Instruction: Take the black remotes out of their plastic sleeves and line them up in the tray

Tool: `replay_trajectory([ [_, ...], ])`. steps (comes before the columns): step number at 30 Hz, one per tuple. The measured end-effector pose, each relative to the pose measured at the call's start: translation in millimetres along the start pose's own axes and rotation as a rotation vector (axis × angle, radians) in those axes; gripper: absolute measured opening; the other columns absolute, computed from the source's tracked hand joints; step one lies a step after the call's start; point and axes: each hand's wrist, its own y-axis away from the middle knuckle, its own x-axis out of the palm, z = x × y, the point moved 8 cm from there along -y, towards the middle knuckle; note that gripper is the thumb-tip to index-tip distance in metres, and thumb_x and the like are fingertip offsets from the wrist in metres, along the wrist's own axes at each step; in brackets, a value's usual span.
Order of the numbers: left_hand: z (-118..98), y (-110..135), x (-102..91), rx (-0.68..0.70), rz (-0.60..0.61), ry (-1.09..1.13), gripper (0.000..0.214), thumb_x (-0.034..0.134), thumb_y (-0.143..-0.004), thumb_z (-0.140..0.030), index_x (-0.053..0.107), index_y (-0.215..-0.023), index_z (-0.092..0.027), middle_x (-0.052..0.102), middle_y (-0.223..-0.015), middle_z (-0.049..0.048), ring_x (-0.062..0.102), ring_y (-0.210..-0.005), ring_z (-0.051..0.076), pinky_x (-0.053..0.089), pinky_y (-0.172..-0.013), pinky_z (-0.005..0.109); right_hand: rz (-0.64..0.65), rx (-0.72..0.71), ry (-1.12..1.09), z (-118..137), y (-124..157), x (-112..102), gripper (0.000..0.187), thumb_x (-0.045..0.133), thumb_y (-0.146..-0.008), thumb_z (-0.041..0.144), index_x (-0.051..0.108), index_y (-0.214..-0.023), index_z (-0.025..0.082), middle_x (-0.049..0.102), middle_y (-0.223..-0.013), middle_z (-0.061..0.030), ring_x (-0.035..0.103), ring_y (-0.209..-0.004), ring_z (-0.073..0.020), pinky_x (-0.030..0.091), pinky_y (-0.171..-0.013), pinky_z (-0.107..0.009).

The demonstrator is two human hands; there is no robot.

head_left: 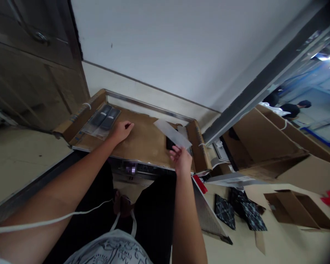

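My right hand (182, 158) is at the right part of a cardboard-lined tray, its fingers curled at the lower end of a translucent plastic bag (172, 132). The bag slants up and to the left, over a dark flat item (169, 143). My left hand (122, 131) is closed above the brown cardboard (145, 141), left of the middle; whatever its fingers may hold is hidden. Beside it, at the tray's left end, lie dark flat packs (106, 116) with pale bands, in clear plastic.
Raised cardboard walls (199, 146) edge the tray. Open cardboard boxes (269, 143) stand at right, with black patterned bags (247, 211) and another box (299, 209) on the floor. A white cable (57, 219) crosses my left forearm. Behind the tray is a wall (159, 55).
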Motion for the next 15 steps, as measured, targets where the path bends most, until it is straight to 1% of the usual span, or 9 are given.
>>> replay_trajectory([
  [2, -1, 1, 0.1, -0.006, 0.007, -0.002, 0.029, 0.057, -0.092, -0.04, 0.072, -0.087, -0.015, 0.071, -0.085, 0.0068, 0.057, -0.073, 0.017, 0.041, -0.07, 0.028, -0.091, 0.04, -0.093, 4, -17, -13, 0.027, 0.04, -0.1, 0.029, 0.064, -0.096, 0.017, 0.078, -0.099, -0.0047, 0.071, -0.064, -0.0104, 0.05, -0.05, -0.019],
  [4, -1, 1, 0.6, -0.004, 0.012, -0.007, 0.03, 0.056, -0.092, -0.041, 0.072, -0.088, -0.016, 0.071, -0.084, 0.0066, 0.057, -0.073, 0.017, 0.04, -0.069, 0.028, -0.145, 0.07, -0.17, 3, -28, -21, 0.028, 0.035, -0.102, 0.026, 0.061, -0.094, 0.019, 0.077, -0.099, -0.002, 0.071, -0.067, -0.0097, 0.053, -0.055, -0.02],
  [5, -1, 1, 0.9, -0.004, 0.011, -0.007, 0.031, 0.056, -0.092, -0.042, 0.072, -0.088, -0.016, 0.071, -0.084, 0.0065, 0.057, -0.072, 0.017, 0.04, -0.069, 0.029, -0.163, 0.077, -0.201, 1, -32, -24, 0.027, 0.034, -0.102, 0.026, 0.059, -0.093, 0.02, 0.077, -0.096, -0.0005, 0.07, -0.066, -0.0091, 0.052, -0.055, -0.02],
  [7, 1, 0, 1.7, -0.008, 0.012, -0.008, 0.032, 0.055, -0.092, -0.043, 0.072, -0.087, -0.016, 0.071, -0.083, 0.0065, 0.057, -0.072, 0.017, 0.04, -0.068, 0.029, -0.205, 0.078, -0.25, -3, -36, -26, 0.024, 0.035, -0.102, 0.023, 0.057, -0.091, 0.02, 0.075, -0.086, 0.0024, 0.063, -0.055, -0.0065, 0.047, -0.049, -0.017],
  [9, 2, 0, 2.8, -0.01, 0.019, -0.007, 0.032, 0.055, -0.092, -0.043, 0.073, -0.087, -0.017, 0.071, -0.083, 0.0066, 0.058, -0.072, 0.018, 0.04, -0.068, 0.029, -0.238, 0.077, -0.277, -5, -38, -25, 0.022, 0.037, -0.101, 0.02, 0.055, -0.088, 0.019, 0.069, -0.076, 0.0051, 0.05, -0.042, -0.0038, 0.037, -0.041, -0.015],
  [11, 2, 0, 3.2, -0.013, 0.021, -0.013, 0.032, 0.055, -0.091, -0.043, 0.073, -0.088, -0.016, 0.072, -0.084, 0.0068, 0.058, -0.073, 0.018, 0.04, -0.069, 0.029, -0.257, 0.069, -0.294, -5, -39, -22, 0.023, 0.037, -0.1, 0.019, 0.054, -0.086, 0.019, 0.063, -0.068, 0.0074, 0.039, -0.037, -0.0027, 0.03, -0.037, -0.015],
  [13, 2, 0, 3.0, -0.013, 0.02, -0.019, 0.033, 0.055, -0.091, -0.043, 0.073, -0.087, -0.016, 0.071, -0.084, 0.0069, 0.058, -0.073, 0.018, 0.04, -0.069, 0.029, -0.266, 0.057, -0.306, -5, -39, -17, 0.025, 0.034, -0.102, 0.022, 0.052, -0.086, 0.019, 0.058, -0.065, 0.0085, 0.036, -0.037, -0.0029, 0.029, -0.037, -0.015],
  [15, 2, -1, 3.1, -0.013, 0.021, -0.016, 0.033, 0.055, -0.092, -0.044, 0.073, -0.087, -0.016, 0.071, -0.084, 0.0071, 0.058, -0.073, 0.018, 0.04, -0.069, 0.029, -0.282, 0.04, -0.321, -6, -37, -13, 0.028, 0.029, -0.105, 0.027, 0.05, -0.088, 0.021, 0.055, -0.064, 0.0089, 0.036, -0.037, -0.0036, 0.03, -0.037, -0.015],
])
